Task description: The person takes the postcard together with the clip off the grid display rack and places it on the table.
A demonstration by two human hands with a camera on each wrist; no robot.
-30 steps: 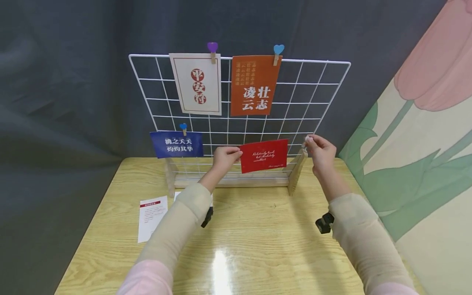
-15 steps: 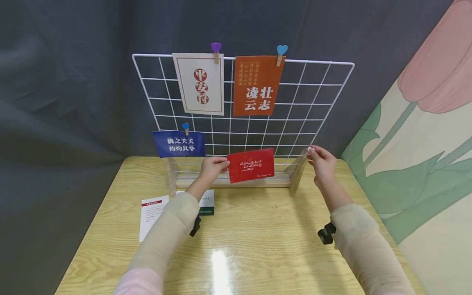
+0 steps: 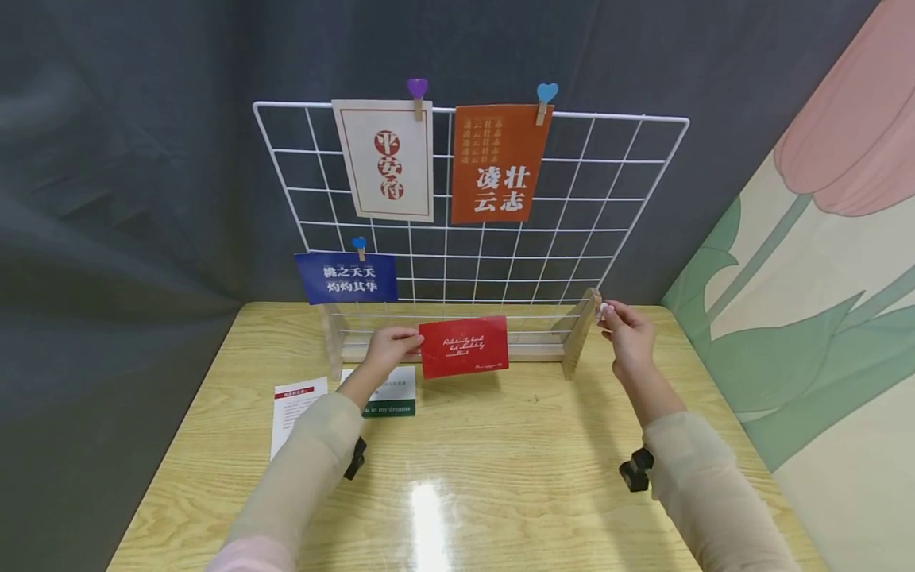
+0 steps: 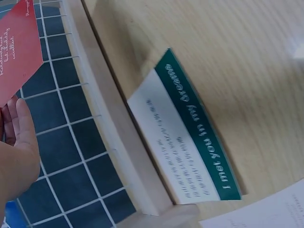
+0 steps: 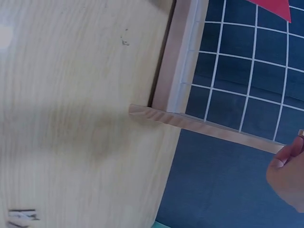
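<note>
In the head view my left hand (image 3: 389, 349) pinches the left edge of a red card (image 3: 465, 347) with white script. The card hangs level in front of the lower part of a white wire grid (image 3: 586, 199). My right hand (image 3: 631, 334) is beside the grid's right wooden foot (image 3: 581, 338), pinching a small clothespin (image 3: 604, 311) with a pale top, mostly hidden by the fingers. A white card (image 3: 386, 162), an orange card (image 3: 493, 163) and a blue card (image 3: 346, 278) hang on the grid, each under a heart-topped clothespin.
A white and green card (image 3: 391, 397) lies on the wooden table (image 3: 500, 477) by the grid's base, partly behind my left arm. Left of it lies a white printed sheet (image 3: 289, 409). A dark curtain (image 3: 143, 159) hangs behind, with a tulip-patterned panel (image 3: 801, 278) at the right.
My left hand has moved down and to the left, bringing the red card lower and away from the right hand. The right hand has come down a little beside the wooden foot.
</note>
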